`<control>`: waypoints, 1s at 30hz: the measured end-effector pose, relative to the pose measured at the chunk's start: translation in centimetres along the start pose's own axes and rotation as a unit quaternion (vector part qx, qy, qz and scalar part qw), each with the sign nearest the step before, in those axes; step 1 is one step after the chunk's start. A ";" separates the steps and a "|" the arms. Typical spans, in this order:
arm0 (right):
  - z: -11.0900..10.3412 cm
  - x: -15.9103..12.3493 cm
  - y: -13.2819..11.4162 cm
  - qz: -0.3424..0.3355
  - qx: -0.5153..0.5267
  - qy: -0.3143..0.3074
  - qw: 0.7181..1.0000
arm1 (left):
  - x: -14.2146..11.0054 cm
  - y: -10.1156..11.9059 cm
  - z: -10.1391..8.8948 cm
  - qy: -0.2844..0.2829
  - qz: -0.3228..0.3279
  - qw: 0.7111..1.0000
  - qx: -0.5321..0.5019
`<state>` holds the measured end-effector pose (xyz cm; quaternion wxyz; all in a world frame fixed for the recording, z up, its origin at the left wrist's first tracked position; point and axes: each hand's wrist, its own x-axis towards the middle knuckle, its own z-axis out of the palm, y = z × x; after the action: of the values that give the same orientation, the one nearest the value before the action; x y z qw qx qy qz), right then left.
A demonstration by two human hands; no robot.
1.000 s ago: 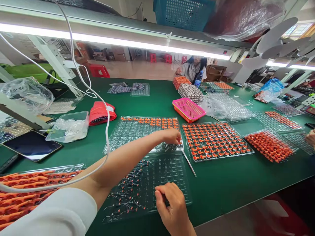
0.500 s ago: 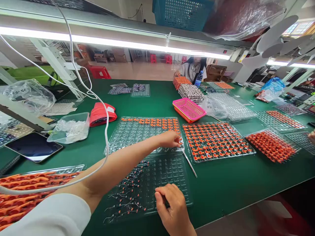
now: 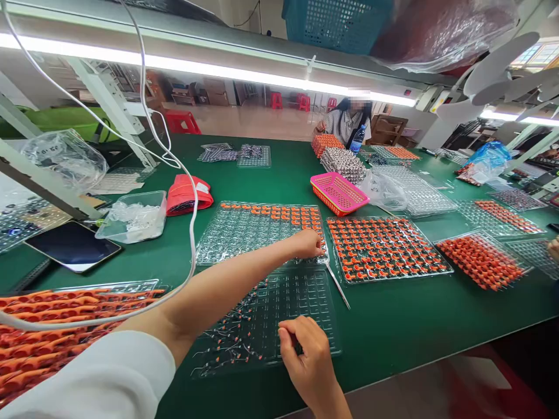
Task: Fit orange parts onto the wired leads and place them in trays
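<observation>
In the head view, the left hand (image 3: 309,243) has its fingers curled over the right end of the clear tray (image 3: 233,235), with orange pieces (image 3: 301,212) just beyond the fingertips, and I cannot tell whether they grip anything. The right hand (image 3: 308,358) is bent with thumb and forefinger drawn together over the near edge of the lower tray (image 3: 312,291), their hold unclear, and wired parts (image 3: 236,352) lie left of these fingers. Right of the left fingers are the tweezers (image 3: 339,287) and a filled tray (image 3: 388,250).
</observation>
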<state>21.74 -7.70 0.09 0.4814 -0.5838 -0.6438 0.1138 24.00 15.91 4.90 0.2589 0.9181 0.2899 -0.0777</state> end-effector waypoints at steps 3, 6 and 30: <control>0.0 0.0 0.0 0.004 -0.002 0.001 1.000 | 0.2 0.6 -0.2 -0.011 -0.026 1.000 0.004; -0.1 0.0 0.0 0.007 -0.002 0.000 1.000 | 0.2 0.9 -0.5 -0.020 -0.035 0.999 0.007; -0.2 0.0 0.4 0.003 -0.007 -0.002 1.000 | -8.0 1.4 -0.7 0.170 0.045 0.982 -0.064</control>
<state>22.18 -7.65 -0.04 0.4759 -0.5891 -0.6434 0.1118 18.25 11.39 8.39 0.2668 0.9117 0.2923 0.1104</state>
